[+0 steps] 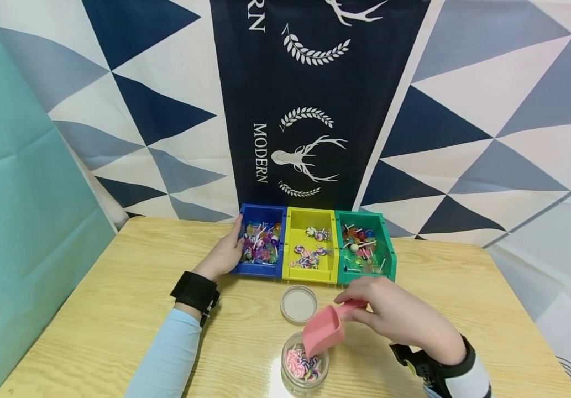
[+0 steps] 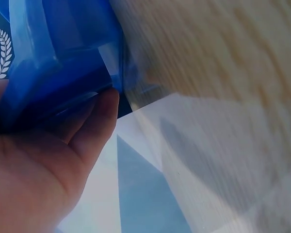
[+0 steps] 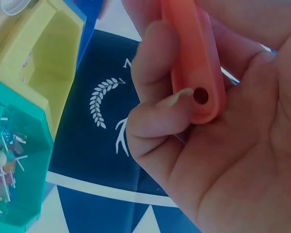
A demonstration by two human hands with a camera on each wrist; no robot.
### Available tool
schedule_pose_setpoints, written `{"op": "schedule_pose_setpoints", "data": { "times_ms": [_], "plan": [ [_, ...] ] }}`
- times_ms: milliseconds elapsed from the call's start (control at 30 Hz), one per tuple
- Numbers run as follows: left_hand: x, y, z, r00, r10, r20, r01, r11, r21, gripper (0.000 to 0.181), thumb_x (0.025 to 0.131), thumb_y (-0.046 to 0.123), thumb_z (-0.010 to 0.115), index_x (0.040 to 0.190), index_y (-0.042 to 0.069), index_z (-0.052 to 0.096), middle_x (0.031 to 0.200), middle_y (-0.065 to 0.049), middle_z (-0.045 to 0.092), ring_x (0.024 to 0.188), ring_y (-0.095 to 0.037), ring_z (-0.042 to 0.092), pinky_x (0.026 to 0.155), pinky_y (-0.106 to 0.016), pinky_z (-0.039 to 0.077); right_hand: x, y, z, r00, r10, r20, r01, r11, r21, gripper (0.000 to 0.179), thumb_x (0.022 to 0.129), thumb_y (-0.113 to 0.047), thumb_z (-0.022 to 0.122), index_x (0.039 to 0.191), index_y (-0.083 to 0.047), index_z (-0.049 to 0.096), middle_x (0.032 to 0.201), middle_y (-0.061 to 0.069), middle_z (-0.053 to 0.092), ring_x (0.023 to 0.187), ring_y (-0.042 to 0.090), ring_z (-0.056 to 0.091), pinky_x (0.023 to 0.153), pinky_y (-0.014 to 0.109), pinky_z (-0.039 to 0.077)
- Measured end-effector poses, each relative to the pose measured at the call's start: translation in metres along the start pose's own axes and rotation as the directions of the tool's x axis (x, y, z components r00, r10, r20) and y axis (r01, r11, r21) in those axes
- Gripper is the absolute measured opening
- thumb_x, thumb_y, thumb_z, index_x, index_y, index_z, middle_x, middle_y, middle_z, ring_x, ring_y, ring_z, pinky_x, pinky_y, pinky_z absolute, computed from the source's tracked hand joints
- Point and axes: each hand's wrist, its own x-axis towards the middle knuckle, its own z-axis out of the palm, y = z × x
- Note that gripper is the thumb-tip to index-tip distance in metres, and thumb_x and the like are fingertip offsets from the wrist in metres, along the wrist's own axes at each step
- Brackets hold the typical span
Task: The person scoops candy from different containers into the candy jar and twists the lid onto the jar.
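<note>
My right hand (image 1: 389, 309) grips a pink scoop (image 1: 324, 330) by its handle, fingers wrapped round it in the right wrist view. The scoop's head tilts down over the mouth of a clear jar (image 1: 305, 384), which holds pink and multicoloured swirl pieces (image 1: 302, 364). My left hand (image 1: 225, 251) holds the left wall of a blue bin (image 1: 260, 270), thumb and fingers on either side of it in the left wrist view. In that bin lie purple and mixed-colour small lollipops (image 1: 261, 243). A yellow bin (image 1: 310, 215) joined beside it contains swirl lollipops (image 1: 309, 257).
To the right of the yellow bin, a green bin (image 1: 389, 260) carries mixed small lollipops (image 1: 361, 246). A round lid (image 1: 299, 304) lies on the wooden table (image 1: 131, 309) between bins and jar. A patterned cloth (image 1: 295, 83) hangs behind the bins.
</note>
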Motion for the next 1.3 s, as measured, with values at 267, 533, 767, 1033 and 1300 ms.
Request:
{"op": "schedule_pose_setpoints", "data": {
  "times_ms": [267,533,767,1033,1300],
  "plan": [
    [-0.001,0.0,-0.001,0.999,-0.027,0.019,0.027,1.0,-0.001,0.063,0.11,0.015,0.031,0.16,0.013,-0.006,0.164,-0.016,0.012,0.132,-0.036,0.046,0.108,-0.048,0.035,0.018,0.007,0.014,0.986,0.001,-0.169,-0.003,1.0,-0.008,0.02,0.097,-0.023,0.068,0.115,-0.021,0.074,0.103,-0.016,0.065,0.092,0.005,0.059,0.08,0.028,0.054],
    [-0.002,-0.002,0.0,0.998,-0.033,0.045,0.032,0.999,0.026,0.064,0.11,0.015,0.032,0.16,0.013,-0.007,0.164,-0.017,0.014,0.145,-0.034,0.028,0.116,-0.05,0.025,0.066,0.008,0.039,0.943,-0.051,-0.33,0.029,0.997,-0.071,0.021,0.097,-0.017,0.067,0.117,-0.016,0.074,0.101,-0.006,0.067,0.085,0.009,0.059,0.075,0.029,0.053],
    [-0.002,-0.001,-0.004,0.999,-0.006,0.043,0.005,1.0,0.019,0.063,0.11,0.013,0.031,0.16,0.01,-0.008,0.164,-0.018,0.011,0.147,-0.034,0.023,0.117,-0.05,0.021,0.117,-0.01,0.044,0.927,-0.129,-0.351,-0.01,0.93,-0.368,0.02,0.094,-0.013,0.071,0.113,-0.014,0.077,0.086,0.001,0.063,0.067,0.012,0.057,0.061,0.022,0.051],
    [0.0,0.0,-0.004,0.998,0.012,0.054,-0.012,1.0,0.0,0.064,0.109,0.012,0.031,0.16,0.01,-0.008,0.164,-0.018,0.01,0.147,-0.035,0.022,0.117,-0.05,0.022,0.158,-0.025,0.048,0.964,-0.112,-0.241,-0.066,0.778,-0.625,0.014,0.091,-0.006,0.07,0.09,-0.017,0.079,0.083,0.004,0.068,0.061,0.018,0.061,0.054,0.03,0.053],
    [0.001,0.0,-0.004,0.998,-0.006,0.056,0.006,1.0,-0.011,0.064,0.109,0.014,0.031,0.16,0.013,-0.008,0.165,-0.016,0.008,0.148,-0.034,0.019,0.118,-0.05,0.018,0.176,-0.028,0.055,0.979,-0.011,-0.205,-0.123,0.768,-0.628,0.015,0.096,-0.014,0.066,0.086,-0.012,0.076,0.078,0.007,0.069,0.06,0.02,0.062,0.055,0.034,0.056]
  ]
}}
